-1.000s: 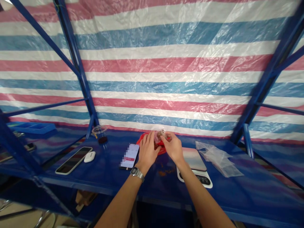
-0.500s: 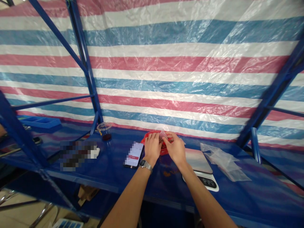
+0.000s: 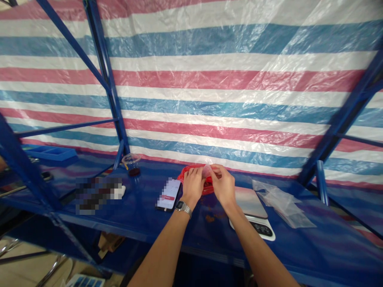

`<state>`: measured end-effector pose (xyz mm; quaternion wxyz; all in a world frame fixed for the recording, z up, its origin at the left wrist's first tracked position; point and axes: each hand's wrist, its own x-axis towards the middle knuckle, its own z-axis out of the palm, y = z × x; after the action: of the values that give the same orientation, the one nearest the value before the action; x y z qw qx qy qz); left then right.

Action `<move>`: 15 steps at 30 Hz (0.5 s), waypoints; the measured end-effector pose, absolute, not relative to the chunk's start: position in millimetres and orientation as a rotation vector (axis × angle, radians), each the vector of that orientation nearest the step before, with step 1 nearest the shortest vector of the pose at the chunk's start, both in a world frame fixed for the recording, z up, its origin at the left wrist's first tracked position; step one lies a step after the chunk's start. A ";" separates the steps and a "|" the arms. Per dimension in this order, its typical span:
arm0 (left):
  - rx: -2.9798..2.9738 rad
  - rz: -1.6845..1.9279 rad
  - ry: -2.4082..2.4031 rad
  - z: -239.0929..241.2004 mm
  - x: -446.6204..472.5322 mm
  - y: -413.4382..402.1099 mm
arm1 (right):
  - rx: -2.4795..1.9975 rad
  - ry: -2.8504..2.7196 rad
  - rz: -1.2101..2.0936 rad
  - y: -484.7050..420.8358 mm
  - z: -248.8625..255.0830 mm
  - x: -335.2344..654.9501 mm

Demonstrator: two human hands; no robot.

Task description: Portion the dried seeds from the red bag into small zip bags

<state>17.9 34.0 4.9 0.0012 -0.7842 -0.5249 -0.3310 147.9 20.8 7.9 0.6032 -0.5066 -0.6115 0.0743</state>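
Since a second ago the brown contents that showed at our right fingertips have moved out of sight, and before the striped sheet [image 3: 209,95], on the blue bench [image 3: 137,215], the kitchen scale [image 3: 251,203] sits just right of our arms with loose clear bags [image 3: 283,203] beyond it. Our left hand [image 3: 193,183] and right hand [image 3: 223,187] meet over the open red bag [image 3: 208,187], near the lit phone [image 3: 169,194]. Between them stands a small pinkish clear bag [image 3: 206,171], pinched by our right thumb and forefinger, while our left fingers lie curled side by side, seemingly gripping its other edge, though their tips are hidden.
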 end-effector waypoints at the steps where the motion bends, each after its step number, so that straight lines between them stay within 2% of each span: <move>1: -2.465 -1.036 -1.646 4.9 17.8 33.8 | -1.164 -1.420 0.168 20.9 8.0 148.1; 15: -2.473 -0.995 -1.611 11.2 13.0 32.5 | -1.108 -1.447 0.120 21.7 7.9 146.6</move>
<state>13.0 32.5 11.2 0.0133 -0.7939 -0.5173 -0.3194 146.6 21.7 7.9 0.6112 -0.4800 -0.6272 0.0518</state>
